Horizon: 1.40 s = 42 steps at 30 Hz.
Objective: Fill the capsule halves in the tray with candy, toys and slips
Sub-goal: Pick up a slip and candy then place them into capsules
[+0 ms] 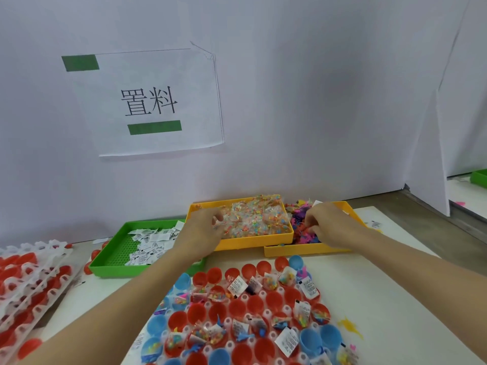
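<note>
Left hand (204, 227) fingers curled into clear candy packets in the yellow plastic bin (253, 219), right hand (325, 223) pinching small coloured plastic toys (300, 227), white tray of red and blue capsule halves (250, 312) near; overgrabbing risks spills, double fills.

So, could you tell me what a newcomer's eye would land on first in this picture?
Probably the white sign with bold black characters taped to the wall at upper left. Next, the two hands reaching into the yellow bins: left hand in the candy packets, right hand in the toys. Red and blue capsule halves crowd the foreground.
</note>
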Available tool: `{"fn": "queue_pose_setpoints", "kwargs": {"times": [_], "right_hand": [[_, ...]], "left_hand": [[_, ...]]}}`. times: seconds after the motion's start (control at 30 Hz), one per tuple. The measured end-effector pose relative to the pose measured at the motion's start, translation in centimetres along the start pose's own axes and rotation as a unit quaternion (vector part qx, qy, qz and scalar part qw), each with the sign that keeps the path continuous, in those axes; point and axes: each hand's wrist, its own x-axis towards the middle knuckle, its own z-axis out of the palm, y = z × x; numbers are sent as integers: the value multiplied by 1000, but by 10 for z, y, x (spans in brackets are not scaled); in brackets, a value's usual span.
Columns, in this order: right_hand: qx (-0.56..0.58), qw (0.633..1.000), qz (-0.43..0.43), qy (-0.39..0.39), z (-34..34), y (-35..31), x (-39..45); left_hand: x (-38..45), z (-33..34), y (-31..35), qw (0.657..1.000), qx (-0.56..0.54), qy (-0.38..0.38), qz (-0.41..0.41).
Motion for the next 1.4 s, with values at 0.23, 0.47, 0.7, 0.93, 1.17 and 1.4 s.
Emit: {"fn": "queue_pose_setpoints", "kwargs": {"times": [0.23,0.47,0.7,0.93,1.17,1.4], "right_hand": [[71,995,-4,70,-10,4,-8],[182,966,36,179,-8,-5,-17],[263,939,37,219,-4,-40,-13],[304,932,17,195,0,-67,-14],[353,915,42,192,-1,-81,-17],[487,863,46,129,-7,-111,-32]], "left_hand": [[-2,3,-11,1000,-12,27,0],[3,-7,-15,996,55,56,-50],[13,4,9,997,7,-75,29],[20,6,14,999,-49,-20,-11],[14,-7,20,978,-168,91,-81],[-30,-14,36,915,-370,70,-142]]}}
